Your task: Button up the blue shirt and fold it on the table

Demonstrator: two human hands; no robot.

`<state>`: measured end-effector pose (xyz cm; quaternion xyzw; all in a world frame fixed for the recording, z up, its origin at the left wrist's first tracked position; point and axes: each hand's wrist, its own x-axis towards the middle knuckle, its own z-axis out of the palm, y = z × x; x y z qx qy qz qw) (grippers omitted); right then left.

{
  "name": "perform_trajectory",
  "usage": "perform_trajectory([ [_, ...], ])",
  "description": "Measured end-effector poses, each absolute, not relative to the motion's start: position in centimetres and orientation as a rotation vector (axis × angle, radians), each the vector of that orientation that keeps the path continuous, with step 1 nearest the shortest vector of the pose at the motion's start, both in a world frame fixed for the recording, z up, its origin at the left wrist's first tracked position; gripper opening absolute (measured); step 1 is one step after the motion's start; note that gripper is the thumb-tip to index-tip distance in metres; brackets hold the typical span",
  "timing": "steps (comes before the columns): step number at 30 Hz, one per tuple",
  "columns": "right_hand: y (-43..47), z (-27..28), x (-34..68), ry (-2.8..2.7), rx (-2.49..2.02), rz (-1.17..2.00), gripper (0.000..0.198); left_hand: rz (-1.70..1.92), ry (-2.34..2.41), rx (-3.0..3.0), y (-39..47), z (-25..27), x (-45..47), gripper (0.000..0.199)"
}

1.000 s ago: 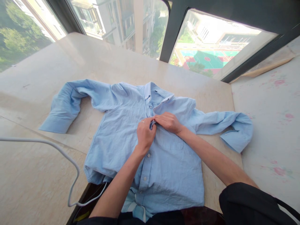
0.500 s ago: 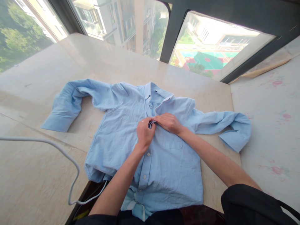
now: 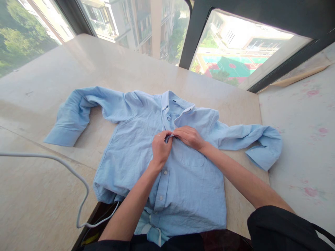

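A light blue button-up shirt (image 3: 136,150) lies front side up, its sleeves bent out to both sides. At the front opening, below the collar (image 3: 165,101), my left hand (image 3: 161,146) pinches the shirt's front edge between thumb and fingers. My right hand (image 3: 190,137) grips the same edge from the right, its fingertips meeting those of the left. The cloth is lifted into a small fold there; any button between the fingertips is hidden. Lower down the front, buttons (image 3: 165,172) show. The chest pocket (image 3: 193,159) lies just below my right hand.
The shirt rests on a pale stone windowsill (image 3: 110,66) beneath dark-framed windows (image 3: 186,45). A white cable (image 3: 70,170) curves across the left side and under the shirt's hem. Flowered wallpaper (image 3: 300,146) bounds the right side. Pale turquoise cloth (image 3: 146,226) shows below the hem.
Both hands stay pinched at the same spot on the shirt front, with only slight finger movement. The camera view has shifted very slightly.
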<state>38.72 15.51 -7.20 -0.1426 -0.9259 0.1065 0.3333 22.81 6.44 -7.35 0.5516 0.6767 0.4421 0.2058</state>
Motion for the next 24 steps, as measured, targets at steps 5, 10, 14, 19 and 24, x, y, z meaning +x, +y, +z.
perform_trajectory([
  [5,15.46,-7.15,38.82,-2.394,-0.351,0.296,0.014,1.263,1.891,1.495,6.33,-7.47,22.9,0.014],
  [10,15.44,-7.27,38.87,-2.387,-0.359,0.31,0.015,1.28,1.887,1.468,6.21,-7.57,22.92,0.012],
  [14,15.37,-7.4,38.81,-2.355,-0.35,0.317,0.014,1.302,1.866,1.471,6.12,-7.68,22.82,0.008],
  [19,15.36,-7.48,38.74,-2.344,-0.413,0.356,0.013,1.288,1.86,1.505,6.02,-7.73,22.68,0.008],
  [24,15.33,-7.43,38.7,-2.311,-0.453,0.391,0.006,1.307,1.852,1.539,5.94,-7.76,22.62,0.01],
])
